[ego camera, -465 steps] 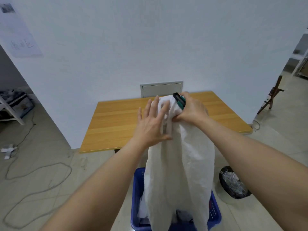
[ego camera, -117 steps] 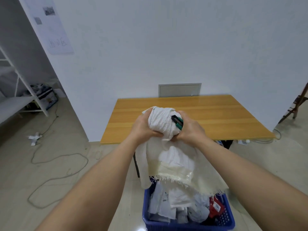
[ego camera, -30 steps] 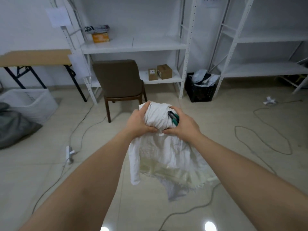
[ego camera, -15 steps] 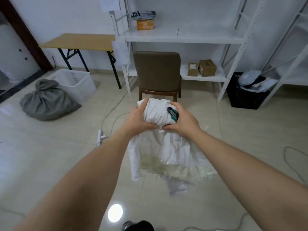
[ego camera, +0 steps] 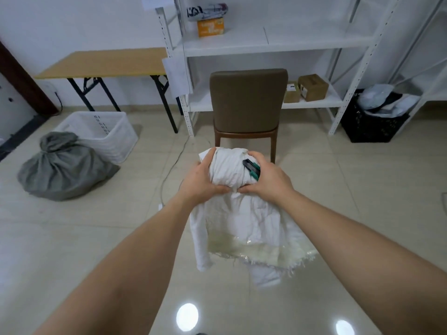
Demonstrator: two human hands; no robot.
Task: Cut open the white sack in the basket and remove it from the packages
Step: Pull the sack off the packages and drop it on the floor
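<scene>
The white sack (ego camera: 232,213) is bunched up in front of me, held above the floor. Its upper part is rolled into a ball between both hands, and its frayed, yellowish cut edge hangs loose below. My left hand (ego camera: 199,181) grips the ball from the left. My right hand (ego camera: 267,178) grips it from the right and also pins a black and green utility knife (ego camera: 252,169) against the cloth. The blue basket and the packages are out of view.
A brown chair (ego camera: 246,105) stands straight ahead before white metal shelving (ego camera: 266,42) holding small boxes. At the left lie a tied grey bag (ego camera: 61,170), a white crate (ego camera: 101,132) and a folding table (ego camera: 104,62). A black crate (ego camera: 375,117) sits at the right. A cable crosses the tiled floor.
My view keeps turning left and nearer to the chair and shelves. The basket and wooden table from earlier are behind me. Both hands keep the same grip on the bunched sack.
</scene>
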